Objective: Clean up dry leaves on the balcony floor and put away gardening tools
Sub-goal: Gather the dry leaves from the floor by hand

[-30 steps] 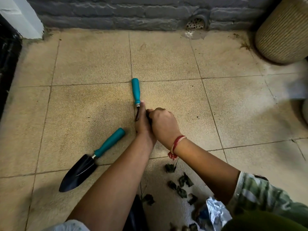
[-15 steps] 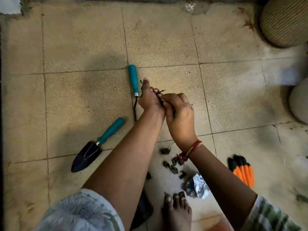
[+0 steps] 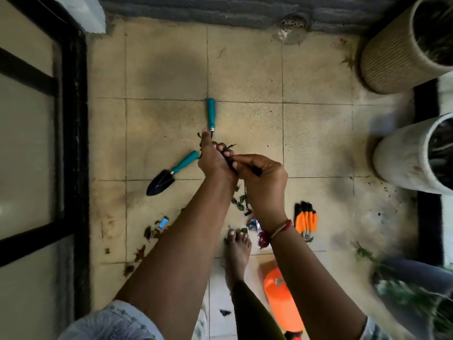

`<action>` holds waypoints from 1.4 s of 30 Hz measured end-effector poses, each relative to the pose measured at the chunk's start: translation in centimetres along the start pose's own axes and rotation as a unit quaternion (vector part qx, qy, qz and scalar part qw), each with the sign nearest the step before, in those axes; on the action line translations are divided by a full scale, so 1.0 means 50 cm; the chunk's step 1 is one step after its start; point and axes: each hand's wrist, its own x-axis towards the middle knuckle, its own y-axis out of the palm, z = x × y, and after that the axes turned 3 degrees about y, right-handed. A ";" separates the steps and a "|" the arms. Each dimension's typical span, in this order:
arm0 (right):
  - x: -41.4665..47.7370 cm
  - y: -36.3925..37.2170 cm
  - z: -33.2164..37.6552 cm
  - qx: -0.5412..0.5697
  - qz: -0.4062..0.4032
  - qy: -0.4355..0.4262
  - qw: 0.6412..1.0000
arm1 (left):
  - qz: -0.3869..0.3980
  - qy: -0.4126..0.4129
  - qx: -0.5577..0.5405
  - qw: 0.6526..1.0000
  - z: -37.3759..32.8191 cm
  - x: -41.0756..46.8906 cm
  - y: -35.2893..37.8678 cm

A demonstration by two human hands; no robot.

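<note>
My left hand grips a bunch of dry dark leaves, lifted above the tiled floor. My right hand meets it from the right and pinches leaves at its palm. Beyond the hands lies a teal-handled tool, its head hidden by my left hand. A black trowel with a teal handle lies on the floor to the left. More dry leaves are scattered under my wrists, and others lie lower left.
Orange-and-black gloves lie right of my wrist. Two large planters stand at the right. An orange object and my bare foot are near the bottom. A dark door frame borders the left; a drain sits by the wall.
I have risen, so the view shows more floor. Both hands lifted from the floor by the teal-handled tool, carrying leaves together.
</note>
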 end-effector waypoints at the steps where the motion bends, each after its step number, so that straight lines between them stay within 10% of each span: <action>1: -0.014 -0.007 0.019 0.008 -0.008 0.003 1.000 | 0.005 -0.007 -0.007 1.000 0.000 -0.027 -0.003; 7: -0.080 -0.032 0.087 -0.155 -0.002 -0.118 0.981 | 0.050 -0.034 -0.069 0.996 0.004 -0.146 -0.043; 12: -0.158 -0.038 0.102 -0.274 0.166 -0.216 0.922 | 0.048 -0.019 -0.129 0.990 -0.025 -0.185 -0.113; 30: -0.419 0.159 0.017 -0.464 0.354 -0.193 0.789 | -0.017 -0.033 -0.213 0.976 -0.055 -0.196 -0.538; 33: -0.468 0.184 -0.038 -0.333 0.448 -0.030 0.829 | -0.074 -0.005 -0.252 0.965 -0.071 -0.174 -0.639; 37: -0.472 0.226 -0.167 -0.135 0.298 0.090 0.941 | -0.074 0.035 -0.231 0.969 -0.117 -0.105 -0.756; 42: -0.376 0.328 -0.382 -0.290 0.270 0.009 0.918 | -0.101 0.053 -0.231 0.966 -0.116 0.007 -0.863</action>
